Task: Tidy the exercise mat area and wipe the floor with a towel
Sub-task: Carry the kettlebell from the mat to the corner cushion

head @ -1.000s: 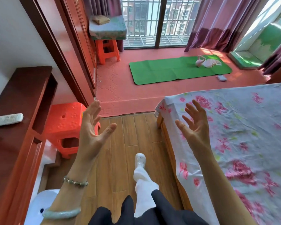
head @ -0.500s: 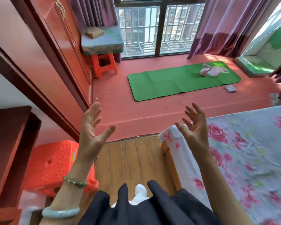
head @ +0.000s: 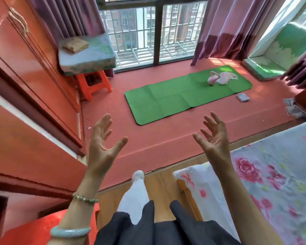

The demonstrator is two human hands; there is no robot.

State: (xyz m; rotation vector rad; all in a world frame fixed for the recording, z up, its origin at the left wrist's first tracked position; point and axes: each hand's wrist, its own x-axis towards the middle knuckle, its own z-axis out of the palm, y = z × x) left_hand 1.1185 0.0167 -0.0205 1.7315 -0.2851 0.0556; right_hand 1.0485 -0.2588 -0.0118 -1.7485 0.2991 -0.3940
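red floor [head: 166,138] fills middle. floral bed [head: 272,191] front right. green mat [head: 175,98] flat on floor near window. left hand [head: 102,147], right hand [head: 214,138] raised, well apart; each grip wide open, fingers spread, nothing held. pale cloth [head: 225,78], pink kettlebell [head: 212,80] touching on mat's far end. small packet [head: 243,97] on floor just beside mat.

Red carpeted floor [head: 166,138] meeting wood planks [head: 162,188]. Barred window [head: 148,32] flanked by purple curtains [head: 228,23]. Red wardrobe [head: 34,76] at left, orange stool [head: 94,84] beside it, floral bed [head: 272,183] at right. Sunlight across the far corner.
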